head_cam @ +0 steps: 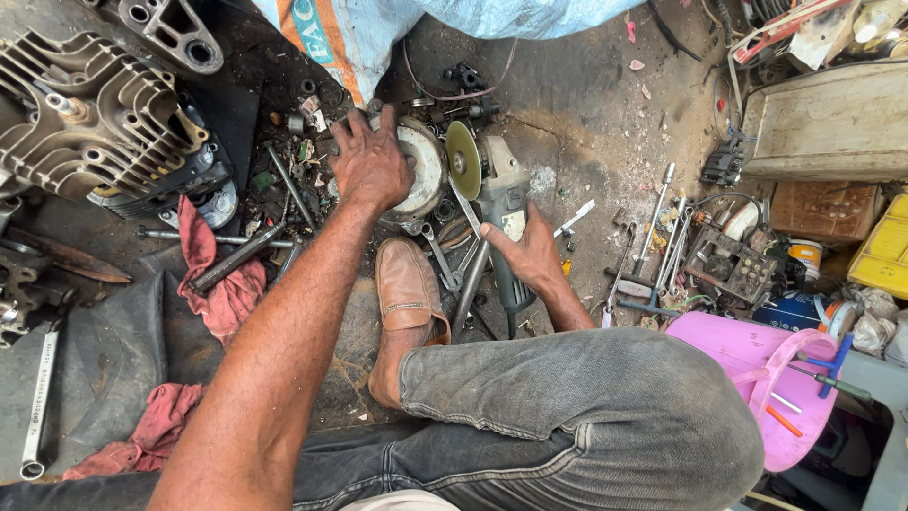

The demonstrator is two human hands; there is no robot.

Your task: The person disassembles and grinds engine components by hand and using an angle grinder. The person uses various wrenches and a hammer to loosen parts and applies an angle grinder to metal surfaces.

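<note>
Item: L hand point(369, 166) flat on round metal part point(423, 170); R hand point(530, 254) closed round angle grinder point(497, 213), disc point(462, 147) at 3 o'clock of part. Risk: disc nr fingers; kickback could cut.

The oily concrete floor point(586, 104) carries a finned engine block point(95, 114), red rags point(222, 274), scattered wrenches point(38, 402) and a pink bucket point(747, 360).

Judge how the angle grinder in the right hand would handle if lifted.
The angle grinder probably feels front-heavy: its metal head and disc sit far ahead of the right hand. Its dusty body may be slippery.
</note>
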